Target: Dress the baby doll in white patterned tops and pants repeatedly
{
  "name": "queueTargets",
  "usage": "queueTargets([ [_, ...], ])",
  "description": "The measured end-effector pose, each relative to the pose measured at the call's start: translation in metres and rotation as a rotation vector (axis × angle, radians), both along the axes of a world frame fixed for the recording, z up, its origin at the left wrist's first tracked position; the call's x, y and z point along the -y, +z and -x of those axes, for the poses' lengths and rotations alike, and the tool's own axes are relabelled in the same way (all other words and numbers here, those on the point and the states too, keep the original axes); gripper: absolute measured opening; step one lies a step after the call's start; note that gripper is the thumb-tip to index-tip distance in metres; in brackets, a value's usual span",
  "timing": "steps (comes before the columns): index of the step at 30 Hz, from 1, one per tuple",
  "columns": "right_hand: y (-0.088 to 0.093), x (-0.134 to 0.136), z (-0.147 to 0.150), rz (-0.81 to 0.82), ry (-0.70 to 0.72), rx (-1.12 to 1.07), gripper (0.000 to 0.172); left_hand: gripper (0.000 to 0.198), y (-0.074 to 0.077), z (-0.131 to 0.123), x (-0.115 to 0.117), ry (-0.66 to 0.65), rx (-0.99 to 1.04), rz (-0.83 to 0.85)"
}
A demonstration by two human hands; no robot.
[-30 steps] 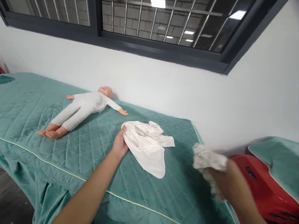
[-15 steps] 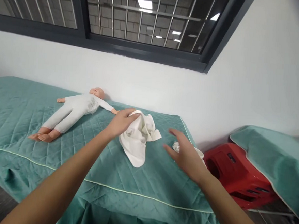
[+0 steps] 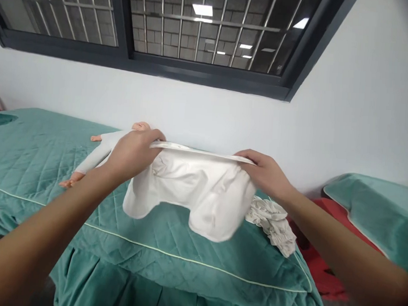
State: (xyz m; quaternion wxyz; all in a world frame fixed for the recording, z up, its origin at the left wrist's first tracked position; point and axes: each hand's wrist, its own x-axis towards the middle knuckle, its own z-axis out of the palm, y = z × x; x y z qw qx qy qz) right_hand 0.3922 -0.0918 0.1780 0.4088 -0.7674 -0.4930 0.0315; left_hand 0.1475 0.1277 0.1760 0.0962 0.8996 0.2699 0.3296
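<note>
Both of my hands hold a white garment point(image 3: 194, 189) stretched out above the green quilted bed point(image 3: 168, 258). My left hand point(image 3: 134, 150) grips its upper left edge and my right hand point(image 3: 263, 171) grips its upper right edge, so the cloth hangs down between them. Behind my left hand a baby doll point(image 3: 101, 153) in a white suit lies on its back, partly hidden. A crumpled white cloth point(image 3: 276, 221) lies on the bed's right end, just below my right wrist.
A white wall with a dark barred window point(image 3: 184, 30) runs behind the bed. To the right stands a red plastic object point(image 3: 318, 268) and a second green-covered bed point(image 3: 378, 207). The bed's near edge drops to the floor.
My left hand lifted the white garment off the bed. My right hand, which let go of the crumpled cloth, came across and took the garment's other edge; it is now spread between both hands.
</note>
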Motion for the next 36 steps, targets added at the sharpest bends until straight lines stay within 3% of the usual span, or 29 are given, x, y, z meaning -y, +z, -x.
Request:
queueTargets([
  [3, -0.01, 0.024, -0.01, 0.079, -0.065, -0.114, 0.028, 0.022, -0.016, 0.018, -0.007, 0.044, 0.007, 0.158],
  [6, -0.018, 0.034, -0.024, 0.22, -0.07, -0.162, 0.035, 0.024, -0.024, 0.02, -0.013, 0.082, -0.14, 0.233],
  [11, -0.043, 0.001, -0.05, 0.44, -0.061, 0.09, 0.027, 0.032, -0.045, -0.02, -0.035, 0.111, -0.364, 0.145],
  [13, -0.063, -0.024, -0.052, 0.557, -0.09, 0.204, 0.029, 0.033, -0.066, -0.046, -0.04, 0.149, -0.367, 0.083],
  [15, -0.089, -0.049, -0.044, 0.608, -0.215, 0.324, 0.035, 0.034, -0.095, -0.071, -0.036, 0.213, -0.306, -0.002],
  [16, -0.104, -0.06, -0.035, 0.587, -0.28, 0.397, 0.039, 0.034, -0.111, -0.082, -0.03, 0.199, -0.29, -0.033],
  [18, -0.137, -0.078, -0.013, 0.503, -0.244, 0.494, 0.044, 0.032, -0.144, -0.102, -0.016, 0.037, -0.312, -0.016],
  [19, -0.152, -0.085, -0.001, 0.477, -0.175, 0.461, 0.045, 0.032, -0.159, -0.109, -0.008, -0.056, -0.343, 0.023],
  [22, -0.187, -0.099, 0.031, 0.473, -0.191, 0.266, 0.052, 0.034, -0.191, -0.125, 0.003, -0.059, -0.385, 0.09],
  [25, -0.199, -0.108, 0.042, 0.534, -0.332, 0.19, 0.061, 0.039, -0.2, -0.134, -0.002, 0.06, -0.396, 0.161],
  [29, -0.195, -0.114, 0.032, 0.622, -0.462, 0.197, 0.066, 0.045, -0.195, -0.139, -0.011, 0.168, -0.376, 0.203],
  [36, -0.201, -0.116, 0.008, 0.578, -0.545, 0.424, 0.071, 0.06, -0.198, -0.143, -0.01, 0.183, -0.347, 0.161],
])
